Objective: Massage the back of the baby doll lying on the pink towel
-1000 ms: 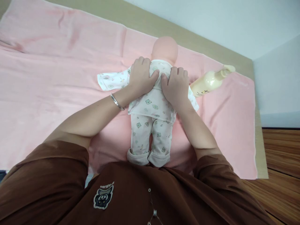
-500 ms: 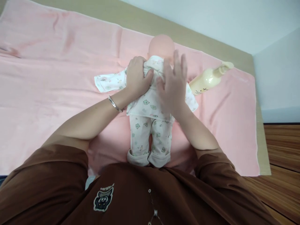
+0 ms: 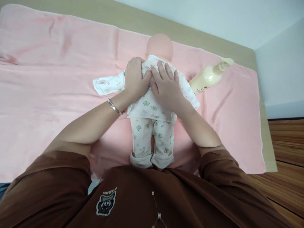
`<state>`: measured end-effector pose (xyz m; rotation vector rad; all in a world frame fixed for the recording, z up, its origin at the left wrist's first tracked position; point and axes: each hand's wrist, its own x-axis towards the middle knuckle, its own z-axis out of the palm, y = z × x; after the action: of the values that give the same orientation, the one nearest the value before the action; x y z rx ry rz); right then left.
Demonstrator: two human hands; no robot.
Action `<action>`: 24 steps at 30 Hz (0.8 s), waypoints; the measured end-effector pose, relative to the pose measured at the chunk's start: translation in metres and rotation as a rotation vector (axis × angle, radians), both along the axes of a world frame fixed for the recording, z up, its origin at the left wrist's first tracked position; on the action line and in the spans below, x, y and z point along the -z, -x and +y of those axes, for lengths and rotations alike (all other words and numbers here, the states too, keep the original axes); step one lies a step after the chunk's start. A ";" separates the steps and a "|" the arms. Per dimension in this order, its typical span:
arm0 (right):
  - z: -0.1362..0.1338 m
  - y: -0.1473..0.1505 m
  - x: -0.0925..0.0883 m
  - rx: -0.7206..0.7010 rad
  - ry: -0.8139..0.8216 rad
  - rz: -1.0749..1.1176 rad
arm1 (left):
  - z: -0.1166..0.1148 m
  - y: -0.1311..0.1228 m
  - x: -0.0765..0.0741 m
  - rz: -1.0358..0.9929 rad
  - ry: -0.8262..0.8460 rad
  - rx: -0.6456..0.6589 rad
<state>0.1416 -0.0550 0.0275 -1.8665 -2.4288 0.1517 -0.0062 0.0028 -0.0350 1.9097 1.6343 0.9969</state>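
Note:
A bald baby doll in a white printed top and trousers lies lengthwise before me, head pointing away; no face shows, so its back appears to be up. My left hand is wrapped round the doll's left-hand side near the shoulder, thumb on the upper back and fingertips hidden. Flat on the upper back rests my right hand, fingers spread over the cloth. Out to the left stretches one loose sleeve. The trouser cuffs lie folded up close to my body.
Beneath the doll a pink blanket covers most of the wooden table. A cream pump bottle lies tilted by the doll's right sleeve. A white wall rises behind, and brown wooden flooring shows at right.
My right hand, raised and blurred before, has come down and left onto the doll's upper back. My left hand keeps its hold on the doll's side.

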 end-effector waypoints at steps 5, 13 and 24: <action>-0.005 -0.011 -0.018 -0.051 -0.143 0.092 | -0.002 0.001 -0.003 0.100 0.056 0.025; 0.001 0.003 0.023 -0.057 -0.107 0.185 | 0.003 0.002 0.007 0.073 -0.008 0.013; 0.003 -0.002 0.013 -0.022 -0.170 0.136 | 0.002 0.005 0.008 0.070 -0.008 0.008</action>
<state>0.1433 -0.0520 0.0145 -1.7014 -2.2943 0.0680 -0.0112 0.0049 -0.0430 1.9758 1.6614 0.9451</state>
